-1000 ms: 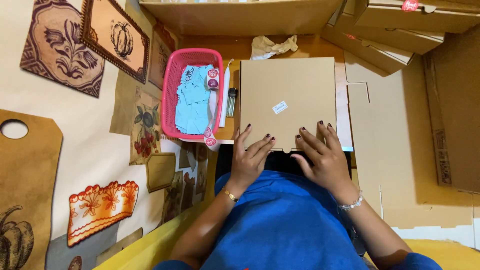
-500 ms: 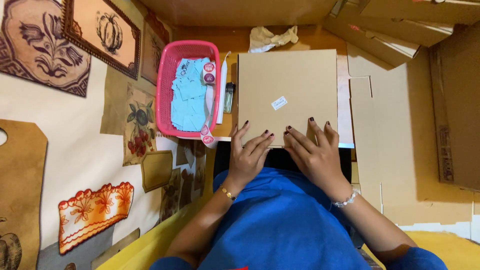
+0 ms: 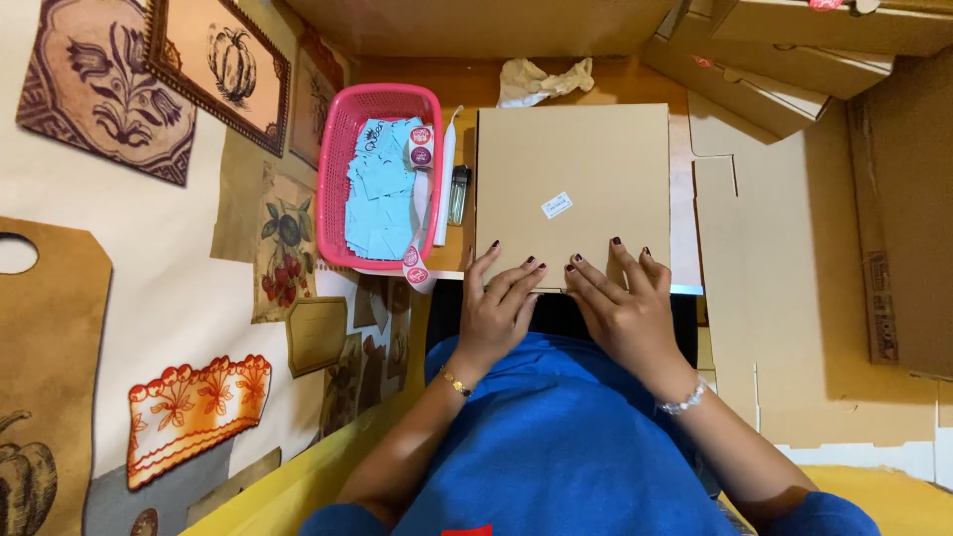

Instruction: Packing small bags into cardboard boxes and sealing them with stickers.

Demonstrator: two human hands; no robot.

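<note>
A flat brown cardboard box (image 3: 574, 179) with a small white sticker lies closed on the desk in front of me. My left hand (image 3: 499, 306) rests at its near edge, fingers spread over the front flap. Beside it, my right hand (image 3: 620, 303) presses on the same near edge, fingertips on the box top. Both hands touch the box without gripping it. The two hands sit close together, almost touching.
A pink plastic basket (image 3: 338, 169) holding light blue paper slips and sticker rolls stands left of the box. A crumpled paper (image 3: 541, 79) lies behind it. Flat cardboard sheets (image 3: 774, 258) and stacked boxes (image 3: 794, 60) fill the right. Decorated wooden plaques (image 3: 228, 60) lie at left.
Both hands have slid closer together along the box's near edge, with the right hand's fingers now further onto the box top. The box has stayed where it was.
</note>
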